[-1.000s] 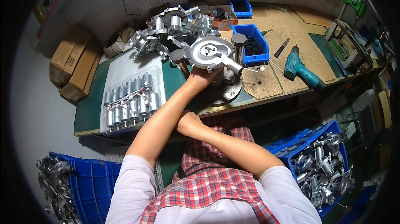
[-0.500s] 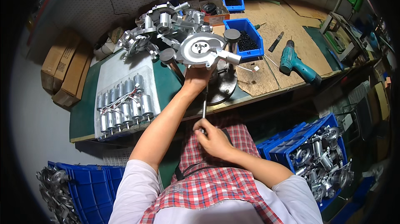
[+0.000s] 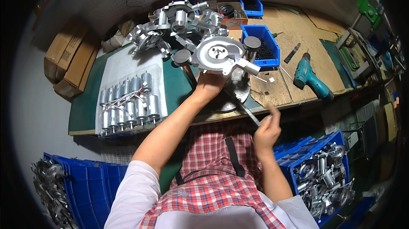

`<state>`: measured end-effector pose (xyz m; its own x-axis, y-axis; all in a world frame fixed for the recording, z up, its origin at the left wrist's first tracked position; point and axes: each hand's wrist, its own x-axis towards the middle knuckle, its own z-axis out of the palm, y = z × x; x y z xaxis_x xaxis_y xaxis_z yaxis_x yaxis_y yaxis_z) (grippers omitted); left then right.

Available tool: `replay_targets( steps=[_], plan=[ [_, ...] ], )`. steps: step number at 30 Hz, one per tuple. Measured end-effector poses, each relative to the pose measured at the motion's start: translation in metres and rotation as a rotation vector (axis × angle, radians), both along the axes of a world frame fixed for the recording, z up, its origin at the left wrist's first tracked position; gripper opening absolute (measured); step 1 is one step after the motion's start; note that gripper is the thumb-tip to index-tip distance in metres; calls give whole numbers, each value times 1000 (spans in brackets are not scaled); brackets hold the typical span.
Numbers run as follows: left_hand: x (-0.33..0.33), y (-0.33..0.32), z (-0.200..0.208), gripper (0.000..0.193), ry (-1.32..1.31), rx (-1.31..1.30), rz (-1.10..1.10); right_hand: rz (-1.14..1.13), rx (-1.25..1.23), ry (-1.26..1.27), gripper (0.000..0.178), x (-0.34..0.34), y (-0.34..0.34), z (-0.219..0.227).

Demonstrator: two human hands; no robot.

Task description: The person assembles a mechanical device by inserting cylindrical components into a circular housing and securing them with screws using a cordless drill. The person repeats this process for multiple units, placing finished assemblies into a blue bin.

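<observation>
A round silver metal housing (image 3: 218, 56) rests face up on a bench fixture, beside two round-topped posts (image 3: 252, 43). My left hand (image 3: 209, 85) holds the housing from below at its near edge, and its fingers are mostly hidden under it. From the fixture's round base (image 3: 226, 106), a thin metal lever (image 3: 249, 113) slants toward me and to the right. My right hand (image 3: 267, 131) is at the lever's end, closed on it, with a raised finger blurred by motion. A white connector (image 3: 271, 79) on a wire sticks out right of the housing.
Finished-looking metal assemblies (image 3: 181, 20) are heaped behind the fixture. Several small motors (image 3: 130, 111) lie at left. A blue bin of black screws (image 3: 265, 52), a knife (image 3: 292, 53) and a teal power drill (image 3: 313, 79) are at right. Blue crates (image 3: 91, 186) of metal parts flank me.
My right hand has swung rightward and slightly farther away, and the lever has turned from pointing straight at me to slanting right. My left hand stays under the housing. The whole view has shifted slightly.
</observation>
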<state>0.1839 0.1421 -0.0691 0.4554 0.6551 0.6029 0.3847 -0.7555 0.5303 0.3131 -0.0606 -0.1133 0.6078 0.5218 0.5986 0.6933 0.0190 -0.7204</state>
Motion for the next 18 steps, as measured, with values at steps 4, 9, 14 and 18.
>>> replay_targets(
  steps=[4,9,14,18],
  plan=[
    [1,-3,6,39,0,-43,-11,10,-56,-8,32,67,35,-2],
    [-6,-12,25,39,-22,-300,-88,215,-284,-343,25,96,31,20],
    [-35,-44,8,54,-190,-366,39,-280,-715,-652,54,229,49,50],
    [-57,-87,12,63,-150,-413,162,-118,-968,-468,64,273,62,55]
  ],
)
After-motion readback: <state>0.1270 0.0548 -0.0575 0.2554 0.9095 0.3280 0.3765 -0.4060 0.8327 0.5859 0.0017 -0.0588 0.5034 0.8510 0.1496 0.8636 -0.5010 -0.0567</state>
